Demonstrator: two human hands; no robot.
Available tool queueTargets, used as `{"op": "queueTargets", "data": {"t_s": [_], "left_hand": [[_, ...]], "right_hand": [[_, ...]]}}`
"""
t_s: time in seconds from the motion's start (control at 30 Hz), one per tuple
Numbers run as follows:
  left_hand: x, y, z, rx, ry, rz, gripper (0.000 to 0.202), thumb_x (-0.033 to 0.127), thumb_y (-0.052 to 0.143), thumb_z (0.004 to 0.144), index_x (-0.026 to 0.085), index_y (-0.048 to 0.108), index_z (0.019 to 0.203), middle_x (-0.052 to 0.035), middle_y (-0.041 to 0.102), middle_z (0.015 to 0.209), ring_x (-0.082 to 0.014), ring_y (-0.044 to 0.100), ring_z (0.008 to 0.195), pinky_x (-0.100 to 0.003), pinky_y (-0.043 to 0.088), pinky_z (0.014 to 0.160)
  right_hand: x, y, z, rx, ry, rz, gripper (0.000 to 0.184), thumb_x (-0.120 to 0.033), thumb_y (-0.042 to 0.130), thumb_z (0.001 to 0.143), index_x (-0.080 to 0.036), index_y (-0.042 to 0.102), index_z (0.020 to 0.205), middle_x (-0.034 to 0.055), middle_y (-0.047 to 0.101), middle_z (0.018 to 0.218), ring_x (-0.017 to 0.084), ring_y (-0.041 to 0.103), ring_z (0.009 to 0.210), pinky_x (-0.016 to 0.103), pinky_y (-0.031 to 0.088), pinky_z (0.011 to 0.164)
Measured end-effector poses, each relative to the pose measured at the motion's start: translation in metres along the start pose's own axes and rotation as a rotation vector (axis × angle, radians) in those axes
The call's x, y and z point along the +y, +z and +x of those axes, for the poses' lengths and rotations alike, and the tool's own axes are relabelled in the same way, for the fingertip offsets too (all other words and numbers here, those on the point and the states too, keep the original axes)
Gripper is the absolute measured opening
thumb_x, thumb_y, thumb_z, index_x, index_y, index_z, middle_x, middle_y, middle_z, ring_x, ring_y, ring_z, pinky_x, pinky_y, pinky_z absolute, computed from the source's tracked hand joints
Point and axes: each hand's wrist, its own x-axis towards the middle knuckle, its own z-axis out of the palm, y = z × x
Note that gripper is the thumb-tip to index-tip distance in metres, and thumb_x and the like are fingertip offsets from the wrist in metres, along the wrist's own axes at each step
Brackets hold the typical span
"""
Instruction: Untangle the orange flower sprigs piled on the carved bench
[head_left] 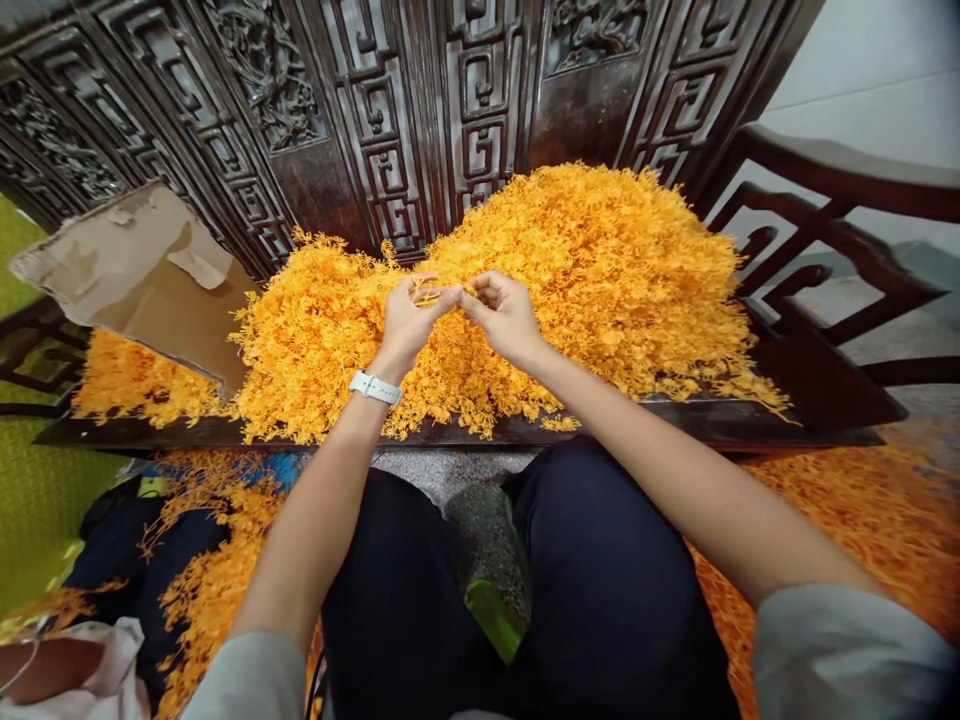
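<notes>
A large heap of small orange, branching sprigs (600,270), plastic-looking, covers the dark wooden bench seat (675,412). Just above the heap, my left hand (411,322) holds one or more thin orange sprigs, the fingers bent around them. My right hand (504,315) meets it with thumb and forefinger pinched on part of the same orange piece. The thumbs nearly touch. Exactly where one sprig ends and another begins between the fingers is too small to tell. A white watch band circles my left wrist.
A torn cardboard box piece (142,270) leans at the left of the heap. Behind rises a carved wooden backrest (405,130), with an armrest (847,190) at right. More orange sprigs (847,540) lie low on both sides. Another person's sleeve (112,670) shows at lower left.
</notes>
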Motion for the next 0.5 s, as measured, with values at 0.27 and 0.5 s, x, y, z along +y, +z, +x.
{"op": "queueTargets", "data": {"t_s": [0.27, 0.5], "left_hand": [[0.004, 0.020, 0.001, 0.142, -0.084, -0.144, 0.018, 0.000, 0.076, 0.083, 0.015, 0.068, 0.082, -0.0047, 0.071, 0.079, -0.0089, 0.060, 0.061, -0.018, 0.033, 0.047], [-0.001, -0.027, 0.028, 0.239, -0.196, -0.305, 0.023, -0.006, 0.065, 0.087, 0.017, 0.063, 0.083, -0.0001, 0.075, 0.086, -0.0001, 0.039, 0.044, -0.013, 0.025, 0.037]], "right_hand": [[-0.024, -0.001, -0.013, -0.050, -0.329, -0.275, 0.021, -0.026, 0.057, 0.096, -0.023, 0.051, 0.076, 0.0010, 0.052, 0.074, 0.016, 0.049, 0.071, 0.035, 0.043, 0.071], [-0.053, 0.001, -0.028, 0.048, -0.458, -0.266, 0.024, -0.033, 0.047, 0.105, -0.026, 0.064, 0.120, 0.0094, 0.065, 0.106, 0.022, 0.060, 0.090, 0.041, 0.052, 0.085]]}}
